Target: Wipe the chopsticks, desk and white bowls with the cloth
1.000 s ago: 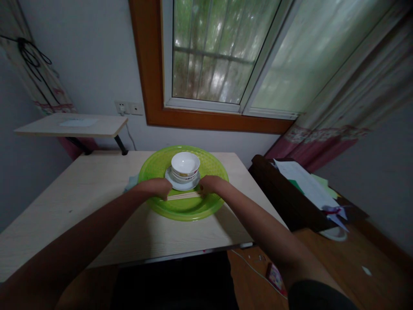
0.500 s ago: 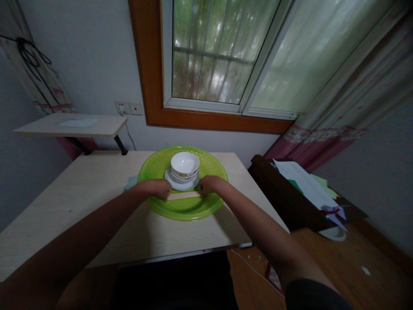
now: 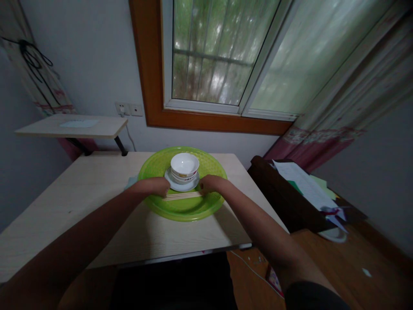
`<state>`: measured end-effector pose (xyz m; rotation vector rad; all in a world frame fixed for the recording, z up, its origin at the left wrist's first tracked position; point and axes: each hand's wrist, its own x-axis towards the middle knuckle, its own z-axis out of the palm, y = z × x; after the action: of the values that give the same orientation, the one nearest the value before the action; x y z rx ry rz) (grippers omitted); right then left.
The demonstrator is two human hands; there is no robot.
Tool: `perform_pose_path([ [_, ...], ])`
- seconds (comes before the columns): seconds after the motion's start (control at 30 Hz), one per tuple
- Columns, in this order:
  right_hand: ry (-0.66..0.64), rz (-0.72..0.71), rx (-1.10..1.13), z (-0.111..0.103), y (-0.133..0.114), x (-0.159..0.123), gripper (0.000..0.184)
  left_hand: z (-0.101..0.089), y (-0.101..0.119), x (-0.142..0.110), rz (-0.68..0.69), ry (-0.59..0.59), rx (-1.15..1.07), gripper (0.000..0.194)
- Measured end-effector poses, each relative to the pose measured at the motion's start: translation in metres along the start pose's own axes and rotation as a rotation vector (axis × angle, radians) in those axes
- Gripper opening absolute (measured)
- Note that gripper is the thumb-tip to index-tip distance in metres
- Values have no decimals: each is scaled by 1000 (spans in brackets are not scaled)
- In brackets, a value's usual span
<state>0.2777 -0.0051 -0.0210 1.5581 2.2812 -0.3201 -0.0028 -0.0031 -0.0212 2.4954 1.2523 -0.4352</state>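
Observation:
A bundle of several pale chopsticks (image 3: 182, 196) lies crosswise in the front part of a round lime-green basin-like tray (image 3: 183, 216). My right hand (image 3: 208, 184) is closed around the bundle's right end. My left hand (image 3: 158, 187) has curled fingers right at the left end, where the stick tips show just below it; whether it grips them is hidden. Behind the sticks, between my hands, stands a short stack of white bowls (image 3: 185, 164) with a coloured pattern. The stack rests on a white plate (image 3: 182, 187) inside the tray.
The tray stands on a light wooden desk (image 3: 106, 185). A light blue cloth (image 3: 130, 182) pokes out at the tray's left. A raised shelf (image 3: 77, 125) occupies the back left corner. Right of the desk, a dark brown piece of furniture (image 3: 274, 198) carries papers (image 3: 303, 185).
My left hand has shifted slightly up and left, so the chopsticks' left tips now show. The right hand stays at the other end; bowls and plate keep their place.

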Motion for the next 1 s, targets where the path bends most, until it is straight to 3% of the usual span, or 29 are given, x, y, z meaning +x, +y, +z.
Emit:
perform_pose_path([
  [0.1, -7, -6, 8, -10, 11, -2, 30, -11, -14, -8, 5, 166, -76, 19],
  [0.2, 112, -74, 71, -20, 27, -9, 23, -17, -37, -19, 3, 445, -194, 27],
  [0.33, 363, -126, 142, -21, 47, -19, 20, -5, -66, -32, -185, 893, -451, 32],
  [0.4, 490, -89, 121, -14, 53, -21, 20, 8, -72, -34, -292, 1018, -693, 44],
  [0.47, 566, -33, 102, -4, 56, -21, 23, 20, -72, -34, -341, 996, -969, 54],
  [0.6, 605, 5, 125, 14, 61, -14, 39, 38, -63, -25, -318, 815, -1330, 65],
  [0.67, 616, 12, 137, 18, 67, -8, 48, 41, -60, -18, -321, 861, -1421, 67],
  [0.8, 620, 36, 158, 18, 86, 2, 54, 43, -58, -1, -314, 1001, -1535, 64],
  [1.0, 609, 54, 170, 15, 119, 4, 51, 37, -47, 32, -206, 1007, -1464, 58],
])
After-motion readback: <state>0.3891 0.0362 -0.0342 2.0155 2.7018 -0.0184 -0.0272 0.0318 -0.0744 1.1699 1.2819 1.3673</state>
